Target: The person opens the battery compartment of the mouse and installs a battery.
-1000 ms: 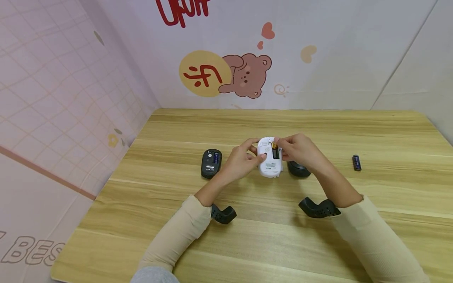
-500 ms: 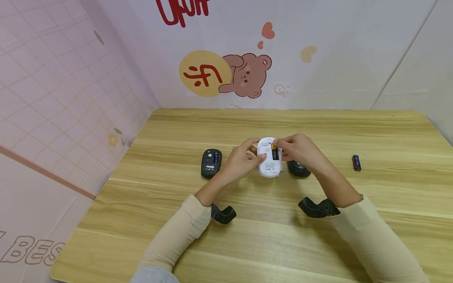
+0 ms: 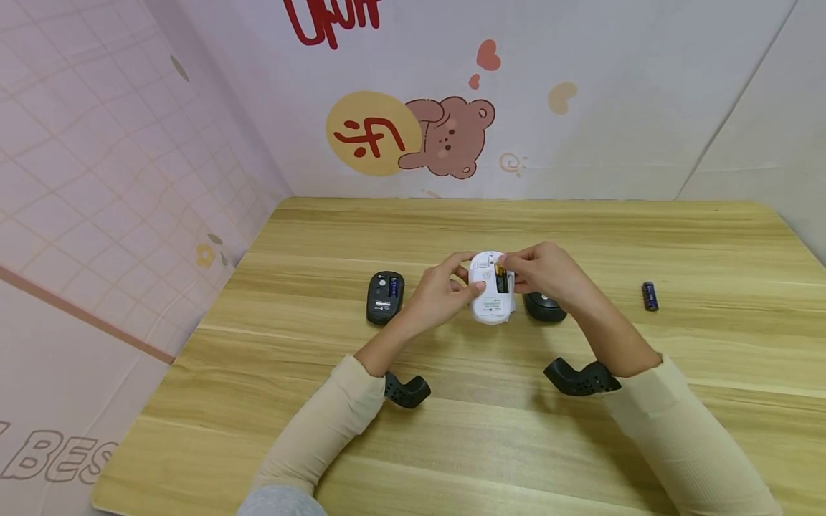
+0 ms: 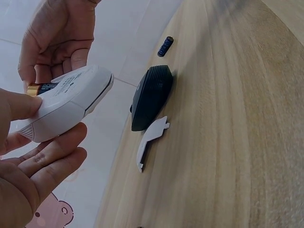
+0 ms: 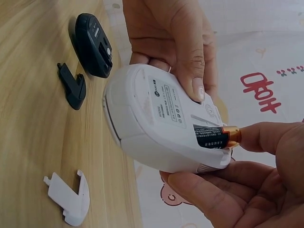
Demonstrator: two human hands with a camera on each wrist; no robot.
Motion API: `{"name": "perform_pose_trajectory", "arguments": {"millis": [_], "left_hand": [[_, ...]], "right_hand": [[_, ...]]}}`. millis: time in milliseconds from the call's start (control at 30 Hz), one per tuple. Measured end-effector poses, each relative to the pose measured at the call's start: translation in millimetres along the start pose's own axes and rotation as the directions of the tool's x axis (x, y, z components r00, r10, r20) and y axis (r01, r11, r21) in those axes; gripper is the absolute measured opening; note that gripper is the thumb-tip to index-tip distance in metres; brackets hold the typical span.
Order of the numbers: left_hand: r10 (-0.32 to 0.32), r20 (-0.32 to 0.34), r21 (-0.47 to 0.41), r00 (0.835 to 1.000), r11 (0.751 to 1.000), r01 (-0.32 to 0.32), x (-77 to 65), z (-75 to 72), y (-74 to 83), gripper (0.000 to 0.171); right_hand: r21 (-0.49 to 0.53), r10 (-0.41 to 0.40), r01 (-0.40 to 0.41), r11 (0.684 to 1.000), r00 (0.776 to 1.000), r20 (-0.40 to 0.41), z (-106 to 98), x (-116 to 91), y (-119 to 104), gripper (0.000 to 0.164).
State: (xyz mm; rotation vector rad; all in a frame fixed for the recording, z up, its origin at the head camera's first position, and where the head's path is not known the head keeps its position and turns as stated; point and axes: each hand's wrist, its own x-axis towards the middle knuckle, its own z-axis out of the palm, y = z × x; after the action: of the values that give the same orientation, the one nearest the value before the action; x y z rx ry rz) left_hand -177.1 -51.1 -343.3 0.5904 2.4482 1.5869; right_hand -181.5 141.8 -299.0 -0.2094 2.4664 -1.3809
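Note:
My left hand (image 3: 442, 294) grips a white computer mouse (image 3: 492, 308) above the table, its underside facing me. Across that underside lies the left thumb, fingers behind. An AA battery (image 5: 213, 137), black with a gold end, sits tilted in the mouse's uncovered slot, the gold end sticking up at the edge. My right hand (image 3: 548, 272) pinches that gold end at the mouse's top right, and its other fingers curl beneath the mouse in the right wrist view. A white battery cover (image 4: 153, 135) rests on the table below, mostly hidden in the head view.
Left of the hands, a black mouse (image 3: 385, 308) lies upside down with a blue battery in its slot; its black cover (image 5: 71, 88) lies nearby. Another black mouse (image 3: 545, 309) stands behind the right hand. A loose blue battery (image 3: 649, 297) lies on the right.
Very little differs. The white mouse has tipped slightly and the right fingertips have shifted a touch at the battery's gold end; both arms keep their places.

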Motion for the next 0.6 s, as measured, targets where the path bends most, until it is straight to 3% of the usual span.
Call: {"name": "perform_pose_trajectory", "arguments": {"millis": [600], "left_hand": [[0.025,0.0,0.029,1.0,0.999,-0.025,-1.1,-0.1,0.1,0.05]], "right_hand": [[0.041,0.013,-0.013,0.999,1.0,0.013,-1.5,-0.4,-1.7,0.039]]}}
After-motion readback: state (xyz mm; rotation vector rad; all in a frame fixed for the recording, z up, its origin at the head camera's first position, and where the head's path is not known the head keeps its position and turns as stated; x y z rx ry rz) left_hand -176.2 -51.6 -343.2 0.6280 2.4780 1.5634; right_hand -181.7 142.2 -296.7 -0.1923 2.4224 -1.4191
